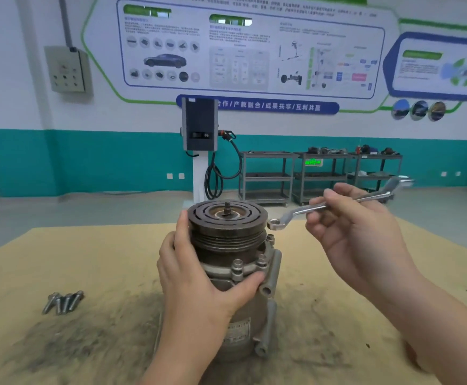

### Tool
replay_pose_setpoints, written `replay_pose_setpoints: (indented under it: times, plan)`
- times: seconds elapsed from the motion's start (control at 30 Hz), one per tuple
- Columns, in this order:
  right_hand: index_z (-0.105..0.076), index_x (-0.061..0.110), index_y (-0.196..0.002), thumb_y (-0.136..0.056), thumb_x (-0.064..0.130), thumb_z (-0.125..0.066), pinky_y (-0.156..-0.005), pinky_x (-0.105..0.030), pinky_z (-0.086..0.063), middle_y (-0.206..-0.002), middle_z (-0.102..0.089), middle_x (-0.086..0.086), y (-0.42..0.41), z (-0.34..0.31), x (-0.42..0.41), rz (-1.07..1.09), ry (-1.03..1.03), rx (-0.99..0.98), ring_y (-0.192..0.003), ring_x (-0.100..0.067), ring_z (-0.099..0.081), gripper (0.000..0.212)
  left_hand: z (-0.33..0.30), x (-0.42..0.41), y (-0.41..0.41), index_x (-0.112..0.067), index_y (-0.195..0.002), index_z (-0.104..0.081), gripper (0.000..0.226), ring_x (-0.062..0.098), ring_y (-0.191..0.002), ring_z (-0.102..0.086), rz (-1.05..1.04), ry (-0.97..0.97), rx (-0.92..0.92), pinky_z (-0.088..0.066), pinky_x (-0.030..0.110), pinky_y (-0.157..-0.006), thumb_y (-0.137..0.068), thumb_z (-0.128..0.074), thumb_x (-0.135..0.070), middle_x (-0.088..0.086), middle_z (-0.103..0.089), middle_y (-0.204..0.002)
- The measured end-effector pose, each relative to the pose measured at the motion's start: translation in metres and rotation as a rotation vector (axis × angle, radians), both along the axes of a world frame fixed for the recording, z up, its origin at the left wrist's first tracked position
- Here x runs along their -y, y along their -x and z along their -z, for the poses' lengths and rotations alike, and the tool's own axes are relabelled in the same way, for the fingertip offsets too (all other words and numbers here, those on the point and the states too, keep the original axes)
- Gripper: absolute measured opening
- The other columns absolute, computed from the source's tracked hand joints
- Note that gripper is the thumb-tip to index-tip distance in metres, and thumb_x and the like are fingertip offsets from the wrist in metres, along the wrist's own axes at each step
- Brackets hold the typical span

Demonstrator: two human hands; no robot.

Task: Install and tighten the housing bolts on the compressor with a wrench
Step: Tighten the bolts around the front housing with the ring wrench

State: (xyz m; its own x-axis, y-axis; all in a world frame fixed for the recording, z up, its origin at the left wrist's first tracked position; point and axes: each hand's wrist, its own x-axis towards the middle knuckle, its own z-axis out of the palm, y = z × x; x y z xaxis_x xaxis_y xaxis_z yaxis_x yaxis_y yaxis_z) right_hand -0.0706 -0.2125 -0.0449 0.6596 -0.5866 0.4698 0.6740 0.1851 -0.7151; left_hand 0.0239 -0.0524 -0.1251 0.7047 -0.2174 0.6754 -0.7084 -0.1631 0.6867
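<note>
The grey compressor [243, 337] stands upright on the table, its dark grooved pulley [226, 223] on top. My left hand [196, 276] grips its housing from the left, thumb across the front below the flange. Bolt heads [237, 264] stand up around the flange on the front right. My right hand [357, 232] holds a silver ring wrench [304, 211] by the shaft in the air. Its ring end hovers just right of the pulley, above a flange bolt [270, 239] and apart from it. Three loose bolts [63, 301] lie on the table at the left.
The table [87, 259] is covered with tan board, stained with dark grime around the compressor. Beyond it are a grey floor, a charging post [200, 129] with cable, and metal shelf carts [321, 173] against a teal and white wall.
</note>
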Motion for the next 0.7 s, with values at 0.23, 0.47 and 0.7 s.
replay_pose_setpoints:
  times: [0.23,0.47,0.7]
  plan:
    - [-0.045,0.010,-0.091,-0.091,-0.004,-0.050,-0.047,-0.023,-0.050,-0.065,-0.065,-0.010,-0.008,0.018,0.003,-0.173,-0.071,-0.158,-0.048,-0.016,-0.058,0.015,0.001,0.000,0.004,-0.081,-0.121,0.000,0.108,-0.006,-0.136,-0.028,0.081,0.122,-0.070,-0.027,0.026,-0.109,-0.047,-0.078,-0.071,-0.045,-0.020,-0.132]
    - [-0.040,0.013,-0.091,-0.087,0.012,-0.050,-0.054,-0.025,-0.053,-0.072,-0.068,-0.011,-0.005,0.041,-0.007,-0.082,0.064,0.066,-0.055,-0.021,-0.063,0.011,0.003,-0.003,0.006,-0.081,-0.122,-0.006,0.104,-0.006,-0.137,-0.032,0.132,0.168,-0.151,-0.031,0.028,-0.111,-0.048,-0.078,-0.070,-0.043,-0.023,-0.141]
    - [-0.052,0.021,-0.103,-0.101,0.019,-0.050,-0.075,-0.033,-0.058,-0.109,-0.063,-0.005,0.011,0.067,-0.011,0.347,1.114,0.416,-0.090,-0.017,-0.069,0.003,0.003,-0.013,0.013,-0.081,-0.122,-0.007,0.094,-0.007,-0.135,-0.036,0.170,0.129,-0.196,-0.034,0.036,-0.116,-0.056,-0.073,-0.072,-0.039,-0.030,-0.142]
